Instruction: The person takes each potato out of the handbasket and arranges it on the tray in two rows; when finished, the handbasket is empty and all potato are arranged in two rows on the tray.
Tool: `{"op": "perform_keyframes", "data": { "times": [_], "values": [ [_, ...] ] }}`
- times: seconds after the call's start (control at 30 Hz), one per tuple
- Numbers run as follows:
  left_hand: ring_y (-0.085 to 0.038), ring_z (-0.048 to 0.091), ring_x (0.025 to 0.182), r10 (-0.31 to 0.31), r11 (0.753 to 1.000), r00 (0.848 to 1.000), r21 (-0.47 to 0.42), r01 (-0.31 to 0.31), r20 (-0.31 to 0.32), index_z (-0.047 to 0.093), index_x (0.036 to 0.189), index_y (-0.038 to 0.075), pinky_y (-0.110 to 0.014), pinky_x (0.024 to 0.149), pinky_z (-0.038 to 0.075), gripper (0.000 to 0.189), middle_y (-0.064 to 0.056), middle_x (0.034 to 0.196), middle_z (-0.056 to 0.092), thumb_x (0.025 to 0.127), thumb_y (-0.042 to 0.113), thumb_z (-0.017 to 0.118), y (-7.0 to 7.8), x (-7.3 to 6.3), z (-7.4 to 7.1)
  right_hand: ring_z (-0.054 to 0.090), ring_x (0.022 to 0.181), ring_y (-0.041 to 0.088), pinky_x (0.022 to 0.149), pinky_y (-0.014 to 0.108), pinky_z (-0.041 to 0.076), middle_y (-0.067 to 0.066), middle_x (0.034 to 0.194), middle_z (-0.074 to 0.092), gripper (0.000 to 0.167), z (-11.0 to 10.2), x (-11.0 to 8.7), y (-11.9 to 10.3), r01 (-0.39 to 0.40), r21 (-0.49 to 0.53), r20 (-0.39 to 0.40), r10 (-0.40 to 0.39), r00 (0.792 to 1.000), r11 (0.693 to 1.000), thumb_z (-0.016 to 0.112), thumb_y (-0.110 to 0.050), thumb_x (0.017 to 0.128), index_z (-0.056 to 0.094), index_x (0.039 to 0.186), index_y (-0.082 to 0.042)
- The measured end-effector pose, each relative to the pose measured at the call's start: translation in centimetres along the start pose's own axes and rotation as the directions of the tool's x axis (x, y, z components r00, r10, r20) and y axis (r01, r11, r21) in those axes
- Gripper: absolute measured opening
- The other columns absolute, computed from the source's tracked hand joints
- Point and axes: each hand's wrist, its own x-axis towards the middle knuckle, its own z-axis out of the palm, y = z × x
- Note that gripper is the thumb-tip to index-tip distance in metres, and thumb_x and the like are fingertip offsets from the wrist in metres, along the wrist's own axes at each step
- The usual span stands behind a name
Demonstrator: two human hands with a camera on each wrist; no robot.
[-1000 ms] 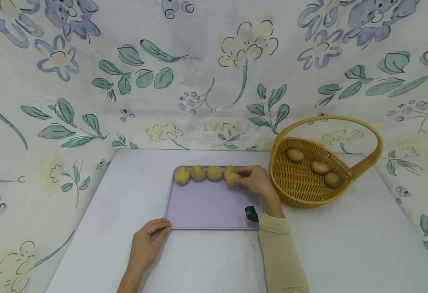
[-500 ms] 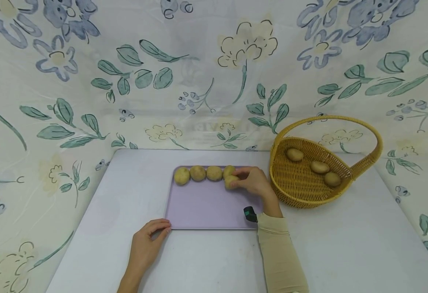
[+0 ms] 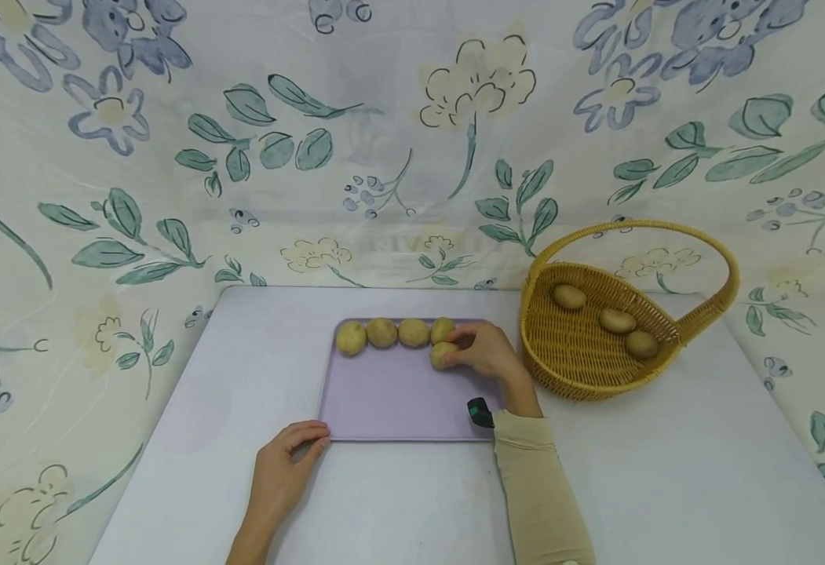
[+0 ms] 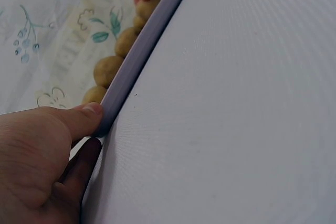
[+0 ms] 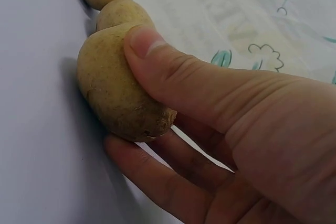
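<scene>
My right hand [image 3: 491, 353] pinches a potato [image 3: 441, 356] between thumb and fingers, low over the lilac tray [image 3: 391, 400]. Seen from the right wrist, the thumb lies on top of this potato [image 5: 113, 80] and fingers are at its lower side; whether it touches the tray is hard to tell. Just behind it, a potato [image 3: 443, 327] ends a row along the tray's back rim, with other potatoes [image 3: 382, 333] to its left. At the near left corner my left hand [image 3: 285, 471] pinches the tray's rim, the thumb [image 4: 86, 119] on top in the left wrist view.
To the tray's right stands a wicker basket [image 3: 560, 375] with a tall arched handle, holding 3 potatoes [image 3: 617, 320]. The white table [image 3: 398, 502] carries both. Behind it hangs a flowered cloth [image 3: 384, 157].
My right hand has shifted the potato slightly nearer and to the left, away from the back row. The left hand stays at the tray's corner.
</scene>
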Motion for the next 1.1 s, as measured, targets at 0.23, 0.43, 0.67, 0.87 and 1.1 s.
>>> {"op": "perform_keyframes", "data": {
  "times": [0.23, 0.43, 0.67, 0.87, 1.1],
  "values": [
    [-0.025, 0.068, 0.120, -0.011, 1.000, 1.000, -0.003, 0.011, 0.001, 0.080, 0.100, 0.022, 0.009, 0.095, 0.028, 0.015, 0.005, 0.116, 0.075, 0.088, 0.013, 0.080, 0.00, 0.08, 0.06, 0.072, 0.100, 0.022, 0.093, 0.039, 0.057, 0.008, 0.110, 0.077, 0.042, 0.02, -0.02, -0.18, 0.008, -0.001, 0.003, -0.008, 1.000, 1.000, 0.093, -0.022, 0.073, 0.076, 0.110, -0.010],
    [-0.025, 0.068, 0.120, -0.010, 1.000, 1.000, 0.000, 0.010, -0.005, 0.080, 0.099, 0.021, 0.009, 0.095, 0.028, 0.014, 0.005, 0.116, 0.075, 0.088, 0.013, 0.081, 0.01, 0.07, 0.11, 0.073, 0.103, 0.024, 0.090, 0.037, 0.058, 0.008, 0.114, 0.076, 0.042, 0.02, 0.03, -0.09, 0.009, 0.015, 0.001, -0.009, 1.000, 1.000, 0.093, -0.020, 0.074, 0.076, 0.111, -0.009],
    [-0.025, 0.069, 0.119, -0.004, 1.000, 1.000, 0.002, 0.004, -0.019, 0.080, 0.098, 0.021, 0.009, 0.095, 0.029, 0.016, 0.005, 0.114, 0.076, 0.086, 0.011, 0.081, 0.02, 0.04, 0.15, 0.074, 0.106, 0.024, 0.093, 0.039, 0.057, 0.007, 0.115, 0.076, 0.041, 0.04, 0.13, -0.06, 0.013, 0.016, 0.003, -0.013, 1.000, 1.000, 0.092, -0.020, 0.075, 0.075, 0.111, -0.009],
    [-0.025, 0.069, 0.119, -0.005, 1.000, 1.000, 0.002, 0.005, -0.018, 0.080, 0.098, 0.020, 0.009, 0.095, 0.028, 0.016, 0.003, 0.115, 0.076, 0.086, 0.010, 0.081, 0.14, -0.01, 0.08, 0.073, 0.107, 0.025, 0.096, 0.041, 0.057, 0.007, 0.116, 0.076, 0.042, -0.02, 0.08, -0.02, 0.019, 0.005, 0.003, -0.019, 1.000, 1.000, 0.092, -0.021, 0.076, 0.075, 0.112, -0.009],
    [-0.025, 0.069, 0.119, -0.013, 1.000, 1.000, 0.002, 0.013, -0.013, 0.080, 0.098, 0.021, 0.009, 0.094, 0.028, 0.016, 0.004, 0.115, 0.076, 0.086, 0.010, 0.081, 0.21, -0.08, 0.05, 0.072, 0.109, 0.026, 0.097, 0.041, 0.056, 0.007, 0.118, 0.075, 0.042, -0.14, -0.07, -0.08, 0.013, 0.005, -0.001, -0.013, 1.000, 1.000, 0.092, -0.022, 0.076, 0.075, 0.112, -0.009]
  ]
}}
